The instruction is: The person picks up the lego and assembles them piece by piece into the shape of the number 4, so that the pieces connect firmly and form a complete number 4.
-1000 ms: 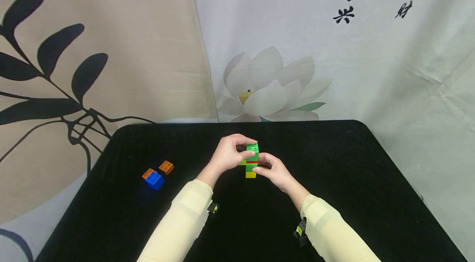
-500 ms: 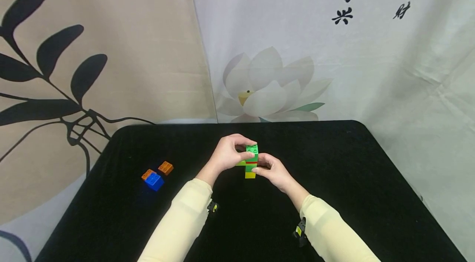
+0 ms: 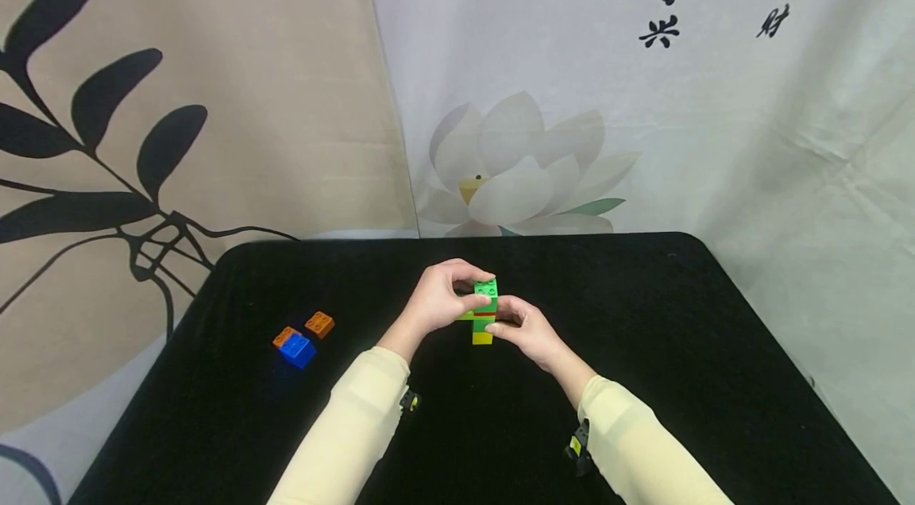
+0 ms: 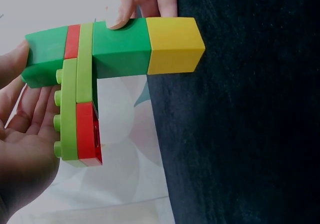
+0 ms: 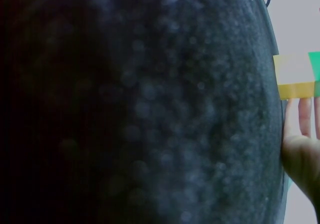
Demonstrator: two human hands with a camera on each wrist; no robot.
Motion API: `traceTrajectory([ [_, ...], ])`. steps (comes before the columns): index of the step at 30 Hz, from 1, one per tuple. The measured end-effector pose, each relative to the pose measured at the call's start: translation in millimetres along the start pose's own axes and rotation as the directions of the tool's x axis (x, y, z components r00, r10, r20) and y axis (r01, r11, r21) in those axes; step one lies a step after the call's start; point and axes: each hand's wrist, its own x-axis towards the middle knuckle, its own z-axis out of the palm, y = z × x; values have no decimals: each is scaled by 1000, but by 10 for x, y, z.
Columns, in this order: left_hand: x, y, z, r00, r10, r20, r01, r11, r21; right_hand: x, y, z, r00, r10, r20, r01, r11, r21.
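Both hands hold one stack of toy building bricks (image 3: 485, 305) upright near the middle of the table. My left hand (image 3: 439, 300) pinches the top green brick (image 4: 46, 52) between thumb and fingers. Lower down, my right hand (image 3: 532, 334) pinches the lower green brick (image 4: 122, 54), which sits on a yellow brick (image 4: 176, 45) at the bottom. Between the two green bricks are a red piece (image 4: 72, 42) and lime plates (image 4: 85, 64). A lime plate with studs (image 4: 69, 114) and a red brick (image 4: 89, 131) stick out to one side. In the right wrist view the yellow brick shows at the right edge.
On the left of the black table (image 3: 643, 378) lie a blue brick (image 3: 298, 349), an orange brick (image 3: 284, 335) touching it, and another orange brick (image 3: 320, 323) a little apart. A printed cloth (image 3: 543, 28) hangs behind the table's far edge.
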Motion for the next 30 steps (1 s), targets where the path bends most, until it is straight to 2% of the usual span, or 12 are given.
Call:
traceTrajectory([
  [8,2,-37,4,1000,27,11,-27,1000,-15,-3,20,3,1000,-15,0,15,1000,-3],
  [20,-16,-49,11,998,65,6,-65,998,22,12,2,-7,1000,1,0,-1,1000,-16],
  [26,-45,-32,24,998,64,-10,-64,998,21,11,5,-6,1000,5,-7,-5,1000,-13],
  [30,-93,-57,13,997,67,-47,-65,998,25,9,11,-6,1000,-4,-3,4,1000,-12],
])
